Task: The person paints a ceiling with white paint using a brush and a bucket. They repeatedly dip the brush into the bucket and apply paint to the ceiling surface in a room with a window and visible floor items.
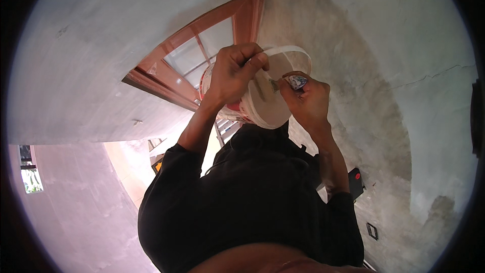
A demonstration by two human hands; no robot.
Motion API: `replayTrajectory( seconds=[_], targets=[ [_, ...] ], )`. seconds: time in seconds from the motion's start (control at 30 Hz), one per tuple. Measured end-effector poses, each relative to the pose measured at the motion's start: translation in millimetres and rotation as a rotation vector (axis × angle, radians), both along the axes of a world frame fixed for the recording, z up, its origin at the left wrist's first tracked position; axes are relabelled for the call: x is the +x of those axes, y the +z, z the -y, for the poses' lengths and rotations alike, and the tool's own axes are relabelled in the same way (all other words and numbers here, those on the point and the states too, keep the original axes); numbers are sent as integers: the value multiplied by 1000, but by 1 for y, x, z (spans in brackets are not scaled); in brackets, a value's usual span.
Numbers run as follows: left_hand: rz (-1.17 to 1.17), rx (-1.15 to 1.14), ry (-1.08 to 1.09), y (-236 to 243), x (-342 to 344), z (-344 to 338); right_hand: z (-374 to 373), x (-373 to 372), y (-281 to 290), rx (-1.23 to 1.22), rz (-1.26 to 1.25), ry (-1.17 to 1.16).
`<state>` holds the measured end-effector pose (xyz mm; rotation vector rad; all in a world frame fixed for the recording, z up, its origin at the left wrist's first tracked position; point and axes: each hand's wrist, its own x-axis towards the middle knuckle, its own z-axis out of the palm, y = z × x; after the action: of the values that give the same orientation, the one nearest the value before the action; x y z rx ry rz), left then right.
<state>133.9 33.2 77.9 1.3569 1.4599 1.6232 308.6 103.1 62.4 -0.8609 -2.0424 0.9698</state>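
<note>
A white bucket (270, 108) with red markings on its side, a white strap handle and pale contents hangs tilted in front of my chest. My left hand (233, 75) grips its near rim at the left, fingers curled. In my right hand (308, 100) is a paintbrush (297, 82) with a stained, mottled handle, its head held inside the bucket's mouth at the right. The bristles are hard to make out.
Above the bucket is a reddish-brown framed glazed window or door (245, 15) in pale plastered walls (364, 45), cracked at the right. A dark object (355, 184) with a red round spot is beside my right arm. A small barred opening (31, 177) shows at far left.
</note>
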Motion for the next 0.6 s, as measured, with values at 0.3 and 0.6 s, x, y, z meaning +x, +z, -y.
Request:
replayTrajectory(
  seconds=[0.3,0.6],
  targets=[
    [0,-42,37,-1,5,6,-3,-6,-10,30,50,-6],
    [46,-11,34,-3,1,11,-1,-5,-8,-71,2,-19]
  ],
)
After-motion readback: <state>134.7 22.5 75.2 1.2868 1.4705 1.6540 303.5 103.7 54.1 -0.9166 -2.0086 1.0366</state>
